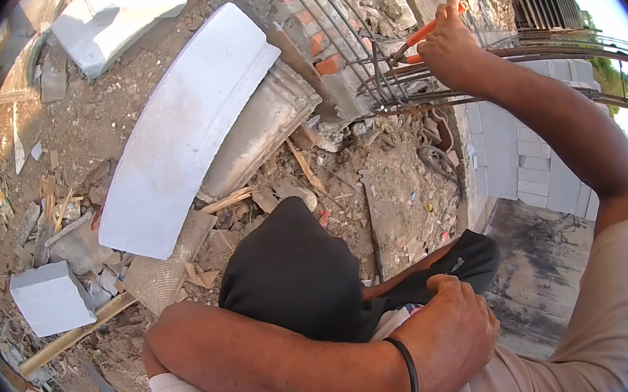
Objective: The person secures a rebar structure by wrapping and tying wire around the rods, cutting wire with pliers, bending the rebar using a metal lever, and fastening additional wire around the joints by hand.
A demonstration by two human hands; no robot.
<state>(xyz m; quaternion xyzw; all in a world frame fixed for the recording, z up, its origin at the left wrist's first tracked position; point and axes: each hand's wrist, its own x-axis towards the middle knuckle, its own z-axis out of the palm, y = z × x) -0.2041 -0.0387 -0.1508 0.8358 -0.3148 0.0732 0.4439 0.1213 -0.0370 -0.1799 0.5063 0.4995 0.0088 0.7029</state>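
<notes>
the right hand [452,45] is gripping a pair of pliers [420,34], its fingers closing around the orange handles. the pliers are reaching leftward out of this grip, their nose lying right at a bundle of crossing steel bars [388,83]; whether they are biting on a bar is too small to tell. longer bars are running past the grip, below it and off to its right. the left hand [454,335] is resting well below the grip, against the body, its fingers curling; i cannot tell whether it is holding anything. a black wristband [409,371] is circling that wrist. dark trousers [292,276] are showing between the left forearm and the rubble. just left of the pliers' nose, a reddish brick [330,64] is sitting beside the bars. farther left of the grip, a curved white slab [183,133] is leaning over a weathered grey piece [260,128]. below the grip and slightly right, a wall of pale blocks [533,148] is standing.
</notes>
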